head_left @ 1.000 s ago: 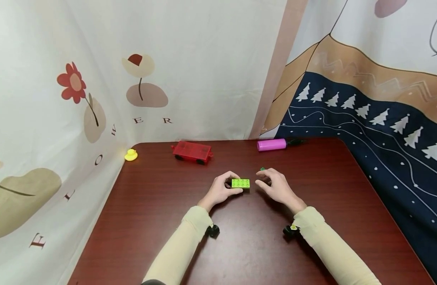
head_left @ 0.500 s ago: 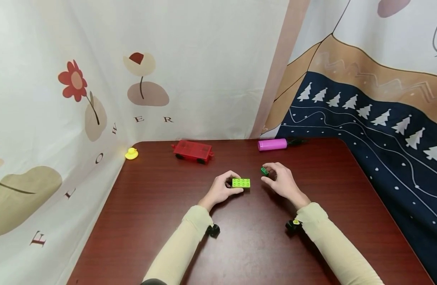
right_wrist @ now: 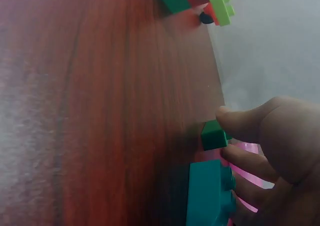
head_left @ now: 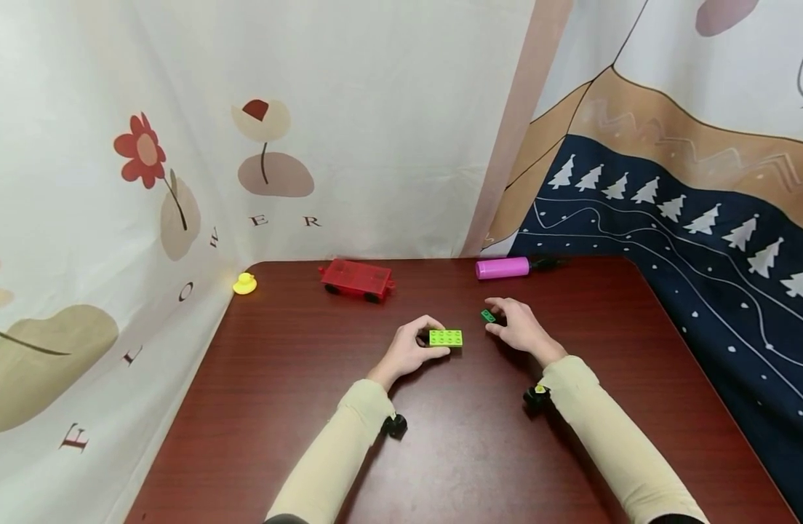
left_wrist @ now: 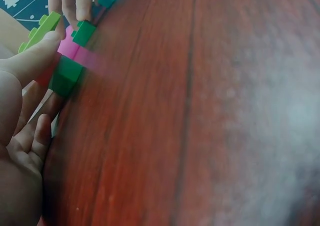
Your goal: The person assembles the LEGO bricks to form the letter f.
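At mid-table my left hand (head_left: pixel 411 349) grips stacked toy bricks between thumb and fingers, with a lime-green brick (head_left: pixel 445 338) on top. Beneath it, a dark green brick (left_wrist: pixel 66 75) shows in the left wrist view; the red between them is partly hidden by the thumb. Farther right, my right hand (head_left: pixel 521 327) has its thumb and a finger at two sides of a small dark green brick (right_wrist: pixel 214 136), seemingly pinching it low over the table. A teal brick (right_wrist: pixel 210 193), hidden in the head view, is under the right palm, studs toward it.
Along the table's (head_left: pixel 297 407) back edge are a red wheeled toy wagon (head_left: pixel 357 279) and a pink cylinder (head_left: pixel 502 268) with a dark end. A yellow rubber duck (head_left: pixel 245 284) sits at the back left corner. Printed fabric (head_left: pixel 375 131) hangs behind.
My right hand has moved right and slightly away, bringing the small dark green brick into view between its fingertips. My left hand and its stacked bricks have stayed almost still.
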`<action>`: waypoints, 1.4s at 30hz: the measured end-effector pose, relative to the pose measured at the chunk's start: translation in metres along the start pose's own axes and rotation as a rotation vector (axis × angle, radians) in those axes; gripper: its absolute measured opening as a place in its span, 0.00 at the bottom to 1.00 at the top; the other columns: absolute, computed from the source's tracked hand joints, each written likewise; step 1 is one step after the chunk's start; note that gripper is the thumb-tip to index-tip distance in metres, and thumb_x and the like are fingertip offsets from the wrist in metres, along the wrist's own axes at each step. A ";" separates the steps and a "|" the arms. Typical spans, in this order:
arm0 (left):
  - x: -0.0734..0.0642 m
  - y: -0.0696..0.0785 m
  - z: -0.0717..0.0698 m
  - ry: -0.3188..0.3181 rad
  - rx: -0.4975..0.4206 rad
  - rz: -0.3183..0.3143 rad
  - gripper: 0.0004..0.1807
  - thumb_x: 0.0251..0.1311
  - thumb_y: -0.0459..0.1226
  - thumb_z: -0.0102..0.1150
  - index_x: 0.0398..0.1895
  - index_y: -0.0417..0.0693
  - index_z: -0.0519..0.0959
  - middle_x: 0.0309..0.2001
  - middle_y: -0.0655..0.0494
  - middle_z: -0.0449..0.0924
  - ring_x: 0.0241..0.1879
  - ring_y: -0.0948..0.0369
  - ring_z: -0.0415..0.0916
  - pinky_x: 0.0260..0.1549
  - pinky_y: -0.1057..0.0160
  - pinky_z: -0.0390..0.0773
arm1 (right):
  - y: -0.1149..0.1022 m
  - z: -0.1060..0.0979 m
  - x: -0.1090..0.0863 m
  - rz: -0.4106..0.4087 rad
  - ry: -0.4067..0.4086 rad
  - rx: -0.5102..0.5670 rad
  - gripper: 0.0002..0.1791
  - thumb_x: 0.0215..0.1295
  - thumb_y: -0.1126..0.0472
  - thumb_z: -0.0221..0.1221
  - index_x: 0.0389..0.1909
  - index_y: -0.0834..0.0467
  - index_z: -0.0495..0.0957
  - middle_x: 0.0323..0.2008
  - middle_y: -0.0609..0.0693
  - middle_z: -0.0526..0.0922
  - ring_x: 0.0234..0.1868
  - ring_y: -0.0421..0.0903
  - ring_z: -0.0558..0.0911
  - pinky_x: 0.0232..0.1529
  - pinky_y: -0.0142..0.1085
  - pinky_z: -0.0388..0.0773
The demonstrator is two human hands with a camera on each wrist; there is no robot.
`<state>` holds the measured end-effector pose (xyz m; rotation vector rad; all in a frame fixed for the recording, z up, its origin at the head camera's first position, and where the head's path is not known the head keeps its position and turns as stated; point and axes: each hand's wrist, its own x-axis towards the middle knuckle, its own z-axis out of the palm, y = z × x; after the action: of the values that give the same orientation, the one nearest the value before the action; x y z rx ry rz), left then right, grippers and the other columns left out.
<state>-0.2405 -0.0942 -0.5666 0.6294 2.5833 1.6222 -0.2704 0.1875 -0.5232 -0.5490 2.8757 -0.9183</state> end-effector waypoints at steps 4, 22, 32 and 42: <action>-0.001 0.001 0.001 -0.003 -0.001 -0.011 0.20 0.54 0.38 0.82 0.48 0.57 0.84 0.42 0.61 0.86 0.38 0.63 0.81 0.42 0.65 0.81 | 0.002 0.003 0.004 0.001 -0.046 -0.025 0.30 0.69 0.67 0.67 0.70 0.66 0.73 0.53 0.64 0.83 0.56 0.60 0.81 0.62 0.57 0.77; -0.001 0.000 0.001 -0.013 -0.008 0.009 0.20 0.54 0.38 0.82 0.49 0.56 0.84 0.43 0.59 0.86 0.37 0.63 0.80 0.40 0.65 0.82 | -0.011 0.003 0.004 -0.041 0.054 -0.059 0.20 0.68 0.63 0.70 0.58 0.65 0.83 0.54 0.63 0.83 0.54 0.58 0.82 0.59 0.55 0.79; -0.001 0.001 0.000 -0.010 -0.003 0.007 0.21 0.54 0.39 0.82 0.49 0.56 0.84 0.44 0.59 0.86 0.38 0.62 0.81 0.41 0.64 0.82 | -0.037 -0.001 0.000 -0.061 0.125 0.066 0.22 0.67 0.60 0.72 0.60 0.63 0.83 0.54 0.59 0.87 0.54 0.56 0.85 0.60 0.54 0.80; 0.001 -0.001 0.000 0.005 -0.031 0.041 0.20 0.53 0.37 0.83 0.48 0.53 0.84 0.42 0.57 0.87 0.36 0.63 0.82 0.39 0.64 0.83 | -0.060 0.009 -0.007 -0.202 0.170 0.147 0.20 0.66 0.59 0.73 0.56 0.59 0.85 0.50 0.53 0.86 0.51 0.52 0.85 0.52 0.49 0.84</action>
<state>-0.2420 -0.0947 -0.5674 0.6814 2.5597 1.6744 -0.2438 0.1393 -0.4960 -0.7946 2.9061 -1.2517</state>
